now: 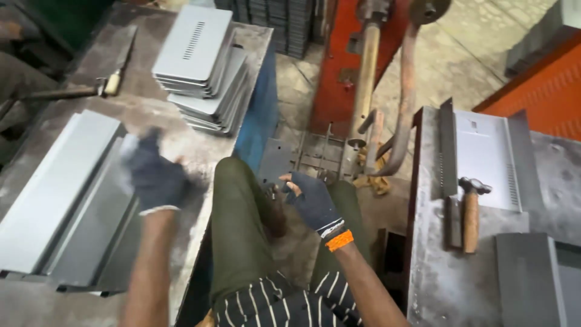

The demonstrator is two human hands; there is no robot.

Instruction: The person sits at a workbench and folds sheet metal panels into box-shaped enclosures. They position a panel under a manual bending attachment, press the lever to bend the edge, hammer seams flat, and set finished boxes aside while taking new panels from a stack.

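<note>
My right grip [311, 197] pinches the small grey sheet-metal plate [275, 162] over my knee; left grip [156, 175], blurred, aperture unclear, hovers above long grey folded panels [57, 188] lying lengthwise on the left tabletop [151, 115].

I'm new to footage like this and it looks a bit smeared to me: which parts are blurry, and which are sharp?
Head view: the left hand over the grey metal sheets is smeared by motion blur; the right hand is clearer; the hammer and stacked metal covers look sharp; light is soft, without harsh glare.
</note>
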